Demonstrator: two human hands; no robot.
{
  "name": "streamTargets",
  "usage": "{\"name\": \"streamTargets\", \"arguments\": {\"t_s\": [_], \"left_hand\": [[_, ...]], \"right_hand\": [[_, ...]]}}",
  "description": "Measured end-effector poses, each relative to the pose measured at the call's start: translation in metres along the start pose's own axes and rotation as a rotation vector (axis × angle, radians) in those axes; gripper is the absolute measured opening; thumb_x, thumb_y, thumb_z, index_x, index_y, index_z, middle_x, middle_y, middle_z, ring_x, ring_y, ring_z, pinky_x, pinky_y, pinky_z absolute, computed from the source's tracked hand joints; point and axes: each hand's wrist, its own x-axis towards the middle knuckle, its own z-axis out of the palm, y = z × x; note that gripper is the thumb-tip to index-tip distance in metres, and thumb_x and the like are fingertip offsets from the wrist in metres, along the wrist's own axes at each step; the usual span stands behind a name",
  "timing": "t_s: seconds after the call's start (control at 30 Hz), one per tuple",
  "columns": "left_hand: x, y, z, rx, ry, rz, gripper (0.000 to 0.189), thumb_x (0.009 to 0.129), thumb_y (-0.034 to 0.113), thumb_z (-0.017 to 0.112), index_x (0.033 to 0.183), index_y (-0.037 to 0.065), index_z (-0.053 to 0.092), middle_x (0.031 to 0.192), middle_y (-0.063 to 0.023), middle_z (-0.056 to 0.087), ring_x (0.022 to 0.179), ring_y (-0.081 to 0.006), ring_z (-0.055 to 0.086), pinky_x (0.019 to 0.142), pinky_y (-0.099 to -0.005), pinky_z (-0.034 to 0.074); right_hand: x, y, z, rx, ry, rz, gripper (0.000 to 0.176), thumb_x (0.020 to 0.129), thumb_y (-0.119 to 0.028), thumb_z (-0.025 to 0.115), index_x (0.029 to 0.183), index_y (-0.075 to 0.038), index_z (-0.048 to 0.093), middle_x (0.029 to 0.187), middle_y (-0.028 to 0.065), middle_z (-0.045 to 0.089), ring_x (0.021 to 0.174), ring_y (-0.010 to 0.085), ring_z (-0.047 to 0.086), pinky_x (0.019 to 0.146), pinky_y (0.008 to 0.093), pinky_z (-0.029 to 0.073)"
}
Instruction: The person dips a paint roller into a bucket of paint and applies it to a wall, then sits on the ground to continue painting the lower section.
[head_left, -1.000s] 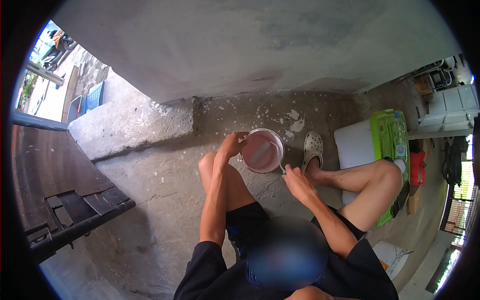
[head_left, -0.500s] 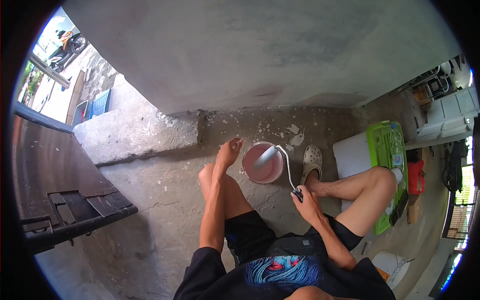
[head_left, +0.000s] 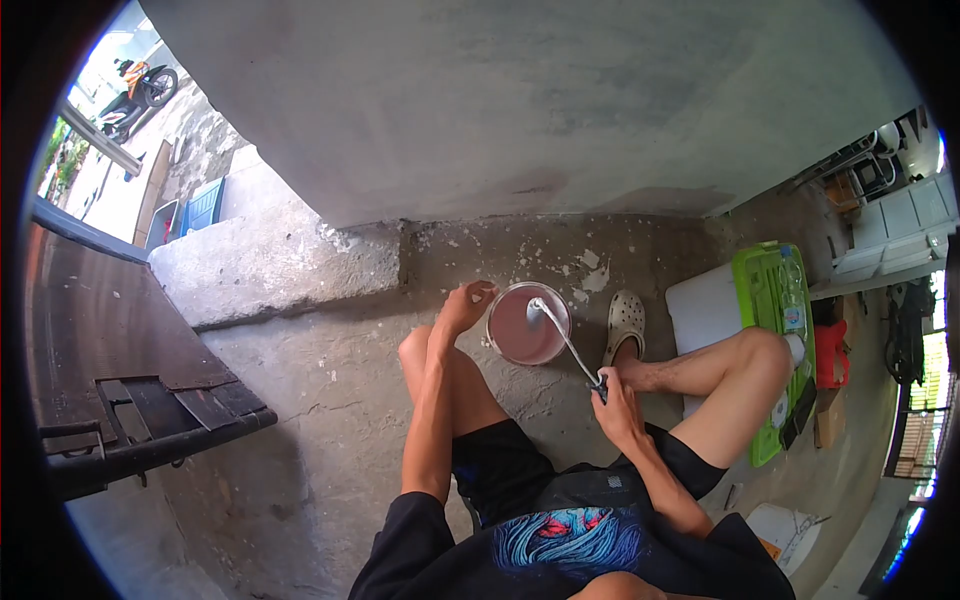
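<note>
A paint roller (head_left: 571,350) is in my right hand (head_left: 620,410), its dark handle wrapped by my fingers. The bent metal frame reaches up and left to the pale roller sleeve (head_left: 534,316), which dips end-on into a round bucket (head_left: 489,335) of pinkish-grey paint (head_left: 515,340). My left forearm rests along my left knee. At the bucket's left rim is my left hand (head_left: 468,306), its fingers loosely bent and apart, with nothing held in them.
A grey wall (head_left: 540,110) rises ahead, above a paint-spotted floor. To the left are a concrete ledge (head_left: 290,260) and a dark metal panel (head_left: 120,330). My clog (head_left: 626,320) stands right of the bucket, near a green-lidded box (head_left: 765,270) with a plastic bottle (head_left: 792,290).
The roller has turned steeper, its sleeve now pointing down into the paint instead of lying slanted across it. My left hand has moved slightly right, closer to the rim.
</note>
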Motion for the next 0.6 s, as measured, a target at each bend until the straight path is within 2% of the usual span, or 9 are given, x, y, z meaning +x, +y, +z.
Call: {"name": "streamTargets", "arguments": {"t_s": [0.03, 0.2, 0.27, 0.37, 0.6], "left_hand": [[-0.001, 0.001, -0.001, 0.025, -0.045, 0.016, 0.034, 0.089, 0.037, 0.062, 0.113, 0.013, 0.068, 0.103, -0.0167, 0.070, 0.099, -0.0351, 0.066, 0.085, -0.0411, 0.051], [0.001, -0.004, 0.001, 0.032, -0.073, 0.036, 0.032, 0.087, 0.032, 0.064, 0.113, 0.013, 0.068, 0.104, -0.0158, 0.070, 0.100, -0.0349, 0.066, 0.085, -0.0406, 0.052], [0.001, -0.005, 0.001, 0.034, -0.076, 0.032, 0.032, 0.086, 0.030, 0.065, 0.113, 0.013, 0.068, 0.104, -0.0156, 0.070, 0.099, -0.0349, 0.066, 0.085, -0.0402, 0.052], [0.002, -0.004, 0.002, 0.020, -0.095, 0.017, 0.032, 0.086, 0.030, 0.065, 0.113, 0.013, 0.068, 0.104, -0.0159, 0.070, 0.099, -0.0348, 0.066, 0.085, -0.0397, 0.052], [0.002, -0.003, 0.003, 0.018, -0.118, 0.016, 0.032, 0.084, 0.028, 0.066, 0.113, 0.013, 0.068, 0.103, -0.0171, 0.069, 0.100, -0.0349, 0.066, 0.086, -0.0402, 0.052]], "right_hand": [[0.000, -0.001, 0.001, 0.034, 0.004, 0.008, 0.036, 0.085, -0.011, 0.064, 0.116, -0.008, 0.045, 0.086, 0.0249, 0.063, 0.080, 0.0463, 0.061, 0.064, 0.0525, 0.047], [-0.003, -0.010, 0.004, 0.131, 0.086, -0.035, 0.036, 0.085, -0.011, 0.064, 0.115, -0.009, 0.045, 0.084, 0.0240, 0.063, 0.079, 0.0457, 0.061, 0.064, 0.0521, 0.047], [-0.005, -0.004, 0.014, 0.208, 0.058, 0.030, 0.035, 0.085, -0.011, 0.063, 0.115, -0.009, 0.044, 0.081, 0.0237, 0.063, 0.078, 0.0456, 0.061, 0.063, 0.0524, 0.047], [-0.007, 0.002, 0.020, 0.131, -0.036, 0.029, 0.034, 0.085, -0.012, 0.063, 0.114, -0.010, 0.044, 0.079, 0.0235, 0.062, 0.076, 0.0458, 0.061, 0.062, 0.0527, 0.046], [-0.006, -0.002, 0.014, 0.168, -0.070, 0.086, 0.032, 0.085, -0.012, 0.062, 0.111, -0.009, 0.044, 0.078, 0.0230, 0.062, 0.076, 0.0460, 0.061, 0.062, 0.0516, 0.046]]}}
